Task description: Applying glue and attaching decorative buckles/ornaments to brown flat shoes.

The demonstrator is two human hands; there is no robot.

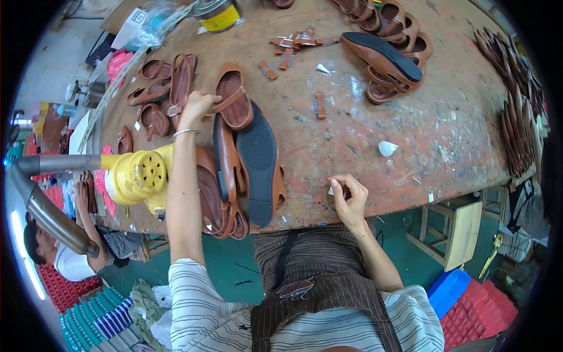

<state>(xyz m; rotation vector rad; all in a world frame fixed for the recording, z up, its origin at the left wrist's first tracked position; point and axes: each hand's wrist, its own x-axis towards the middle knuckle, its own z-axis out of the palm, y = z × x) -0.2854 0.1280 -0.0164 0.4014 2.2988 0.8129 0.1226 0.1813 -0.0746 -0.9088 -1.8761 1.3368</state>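
My left hand reaches across the table with its fingers closed on the near left edge of a brown strapped shoe, its insole facing up. Beneath that shoe's heel lies an upturned shoe with a black sole. More brown shoes are piled beside it, partly behind my left forearm. My right hand is near the table's front edge, thumb and fingertips pinched together. A tiny white scrap shows at those fingertips; what it is I cannot make out.
Brown strap pieces with buckles lie at the far middle, near a tin can. Shoes are heaped at far right. A yellow machine head on a metal arm stands left. Another person works beyond it. A wooden stool stands right.
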